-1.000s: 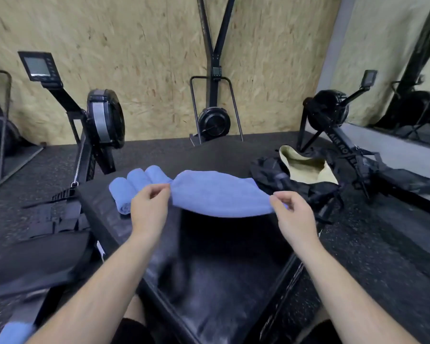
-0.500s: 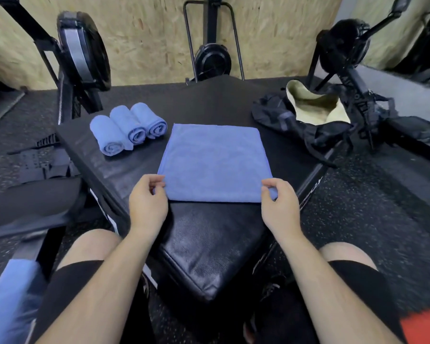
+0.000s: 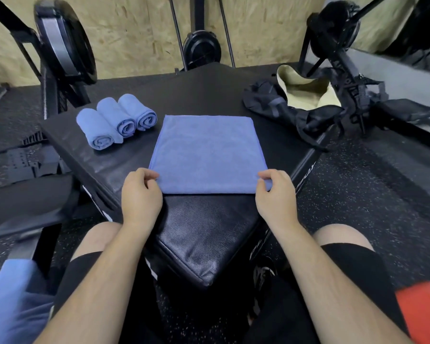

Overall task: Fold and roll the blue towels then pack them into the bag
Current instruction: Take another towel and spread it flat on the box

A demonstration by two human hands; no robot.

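A blue towel [image 3: 207,152] lies flat and folded on the black padded box [image 3: 204,234] in front of me. My left hand [image 3: 140,194] pinches its near left corner, and my right hand [image 3: 274,194] pinches its near right corner. Three rolled blue towels [image 3: 114,120] lie side by side on the box at the far left. The black bag [image 3: 296,105] sits open at the far right of the box, showing its pale lining.
Rowing machines [image 3: 60,50] stand around the box at left, back and right. More blue cloth [image 3: 13,304] lies at the lower left by my leg. A red object [image 3: 422,311] shows at the lower right. The floor is black speckled rubber.
The towel hung in the air between both hands one second ago; it now lies flat on the box. My view has tilted down and both hands still hold the near corners.
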